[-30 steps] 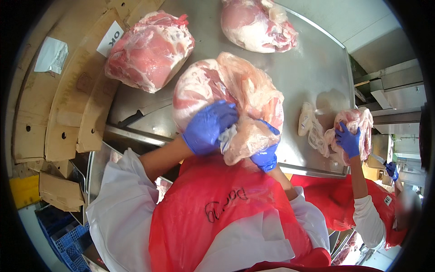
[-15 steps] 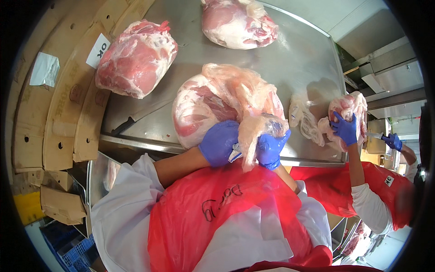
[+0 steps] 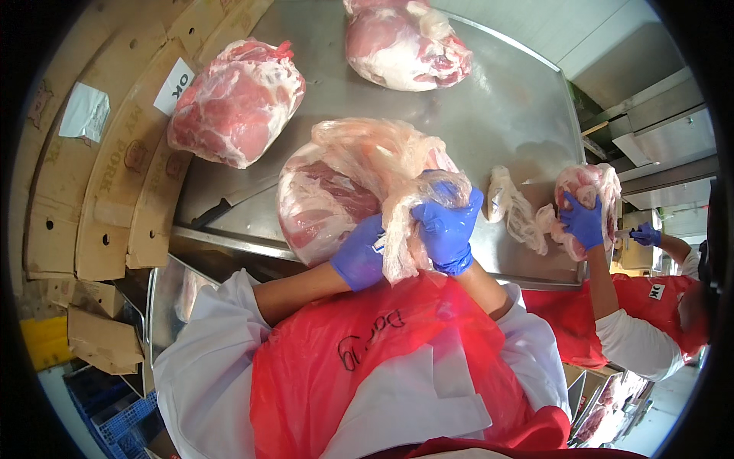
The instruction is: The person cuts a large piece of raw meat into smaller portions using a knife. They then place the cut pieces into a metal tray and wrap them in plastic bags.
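Note:
A large cut of raw meat [image 3: 325, 195] lies at the near edge of the steel table, partly covered by a clear plastic bag [image 3: 359, 141]. The bag's loose end is bunched up and hangs toward my red apron. My right hand [image 3: 449, 229], in a blue glove, is closed around the gathered plastic. Lower, on the left of the hanging end, my gloved left hand [image 3: 358, 256] grips the bag beside a small printed label; its fingertips are partly hidden by plastic.
More raw cuts lie at the left [image 3: 237, 103] and far side [image 3: 405, 46] of the table [image 3: 497, 99]. A dark-handled knife [image 3: 214, 213] rests near the front left edge. Crumpled plastic [image 3: 514, 210] lies right. Cardboard boxes [image 3: 115, 183] line the left. A co-worker's gloved hand [image 3: 582, 222] holds meat, the other a knife.
My right hand has reached farther up over the bunched plastic. My left hand has shifted slightly lower with the bag, and the plastic has slid a little left across the meat.

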Tool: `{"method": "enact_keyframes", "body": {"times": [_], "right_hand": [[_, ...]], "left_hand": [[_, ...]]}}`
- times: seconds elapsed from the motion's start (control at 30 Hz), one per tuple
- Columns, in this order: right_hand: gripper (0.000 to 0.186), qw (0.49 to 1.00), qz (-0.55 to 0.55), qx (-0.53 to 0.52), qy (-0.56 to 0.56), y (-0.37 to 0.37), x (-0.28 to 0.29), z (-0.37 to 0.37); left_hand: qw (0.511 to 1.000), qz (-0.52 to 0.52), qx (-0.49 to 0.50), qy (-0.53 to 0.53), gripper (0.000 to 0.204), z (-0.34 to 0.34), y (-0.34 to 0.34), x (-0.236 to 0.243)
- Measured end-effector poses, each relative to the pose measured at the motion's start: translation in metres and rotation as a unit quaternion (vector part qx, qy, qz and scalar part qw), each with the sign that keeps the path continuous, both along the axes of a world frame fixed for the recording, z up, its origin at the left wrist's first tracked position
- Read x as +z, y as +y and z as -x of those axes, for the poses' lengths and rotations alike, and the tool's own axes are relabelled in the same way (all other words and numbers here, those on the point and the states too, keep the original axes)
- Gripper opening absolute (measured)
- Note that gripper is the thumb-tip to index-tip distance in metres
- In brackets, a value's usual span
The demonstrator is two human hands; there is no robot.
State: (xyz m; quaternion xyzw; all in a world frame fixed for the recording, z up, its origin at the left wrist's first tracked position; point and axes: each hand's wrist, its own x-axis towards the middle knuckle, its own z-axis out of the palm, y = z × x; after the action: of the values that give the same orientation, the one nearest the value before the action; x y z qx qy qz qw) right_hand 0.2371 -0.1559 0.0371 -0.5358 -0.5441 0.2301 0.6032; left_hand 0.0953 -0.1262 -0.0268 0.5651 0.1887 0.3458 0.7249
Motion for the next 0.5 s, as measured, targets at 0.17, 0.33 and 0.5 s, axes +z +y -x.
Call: {"method": "enact_keyframes", "body": {"times": [0.17, 0.33, 0.5], "right_hand": [[0.021, 0.990, 0.025, -0.010, -0.141, 0.033, 0.004, -0.013], [0.012, 0.991, 0.076, 0.023, 0.106, 0.033, 0.025, -0.042], [0.011, 0.972, 0.156, -0.094, 0.148, 0.007, -0.026, -0.106]], "left_hand": [[0.980, 0.166, -0.025, -0.107, 0.036, 0.011, 0.015, 0.004], [0.839, -0.499, 0.076, 0.204, 0.048, 0.009, 0.072, 0.000], [0.829, -0.471, 0.085, 0.289, 0.040, 0.030, 0.098, 0.044]]}}
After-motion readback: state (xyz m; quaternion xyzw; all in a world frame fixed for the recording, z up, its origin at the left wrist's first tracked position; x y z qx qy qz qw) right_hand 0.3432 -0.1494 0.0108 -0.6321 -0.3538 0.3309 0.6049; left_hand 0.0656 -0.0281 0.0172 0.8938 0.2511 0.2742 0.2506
